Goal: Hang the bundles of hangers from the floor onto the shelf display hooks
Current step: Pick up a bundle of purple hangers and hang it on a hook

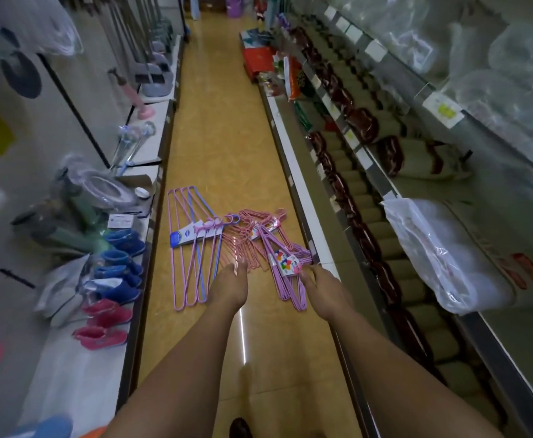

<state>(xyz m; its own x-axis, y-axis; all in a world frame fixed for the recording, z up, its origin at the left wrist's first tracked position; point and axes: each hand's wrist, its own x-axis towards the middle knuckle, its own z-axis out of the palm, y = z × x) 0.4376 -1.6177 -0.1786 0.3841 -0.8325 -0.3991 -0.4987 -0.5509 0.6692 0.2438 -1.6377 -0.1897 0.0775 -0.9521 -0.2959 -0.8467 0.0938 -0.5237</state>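
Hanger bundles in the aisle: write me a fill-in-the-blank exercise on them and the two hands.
1. The hanger bundles lie on the ____ between two shelf units.
2. The right hand reaches the ____ bundle with the flower label.
3. The left hand reaches toward the thin ____ hangers in the middle.
4. The pink boots sit on the low shelf to the person's ____.

Missing words: floor; purple; pink; left

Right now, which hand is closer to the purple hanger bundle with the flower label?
Right. The right hand is at the purple hanger bundle, fingers touching it beside the flower label. The left hand reaches over the pink hangers, farther left.
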